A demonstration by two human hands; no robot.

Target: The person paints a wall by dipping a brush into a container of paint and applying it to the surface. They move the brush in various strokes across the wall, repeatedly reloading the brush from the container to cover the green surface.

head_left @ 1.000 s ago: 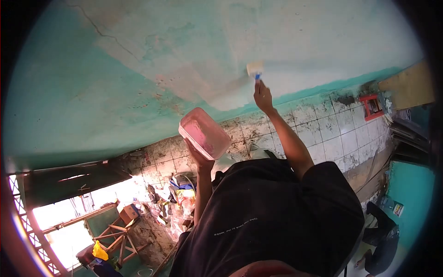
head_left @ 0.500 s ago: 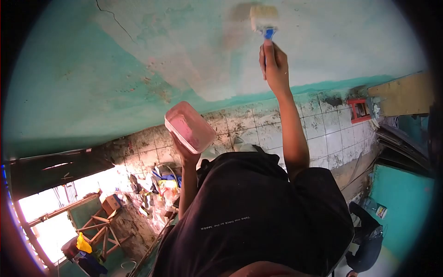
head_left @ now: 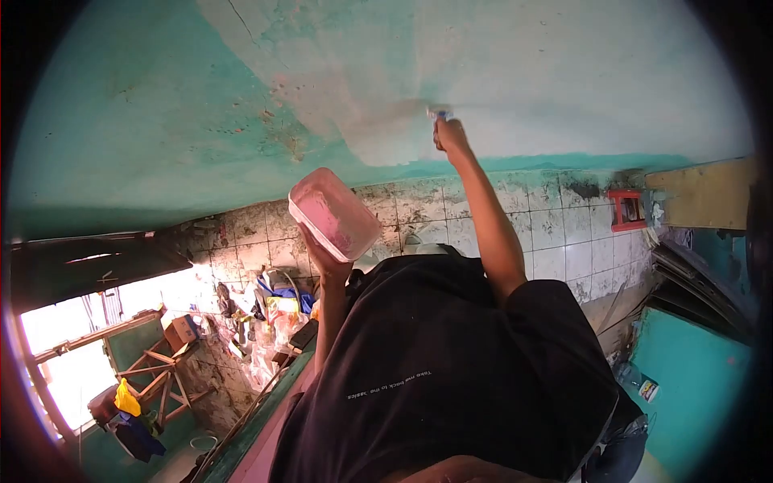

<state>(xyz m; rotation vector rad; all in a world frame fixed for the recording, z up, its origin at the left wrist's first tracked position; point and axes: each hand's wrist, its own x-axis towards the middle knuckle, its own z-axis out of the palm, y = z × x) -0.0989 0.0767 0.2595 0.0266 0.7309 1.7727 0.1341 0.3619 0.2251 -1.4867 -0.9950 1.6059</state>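
My right hand (head_left: 451, 137) is closed around the handle of a paintbrush (head_left: 439, 111). The brush head meets the wall (head_left: 515, 64), where whitish paint covers part of the turquoise; its bristles are hard to make out. In my left hand (head_left: 326, 256) is a pink plastic tub (head_left: 336, 211), tilted so that its inside shows, with paint smears on the bottom. The fingers grip its lower left side, some of them hidden behind it. Between the arms lies the dark T-shirt (head_left: 451, 346) that I wear.
Dirty white tiles (head_left: 467, 213) line the lower wall. A red frame (head_left: 626, 211) hangs at the right, above stacked dark sheets (head_left: 700, 274). A turquoise surface (head_left: 692, 354) holds a plastic jar (head_left: 644, 388). Clutter (head_left: 274, 314) and a wooden frame (head_left: 157, 374) stand at the lower left.
My right hand has brought the brush down the wall and a little left, nearer the tiles. The tub stays in my left hand, almost unmoved. The view has shifted slightly.
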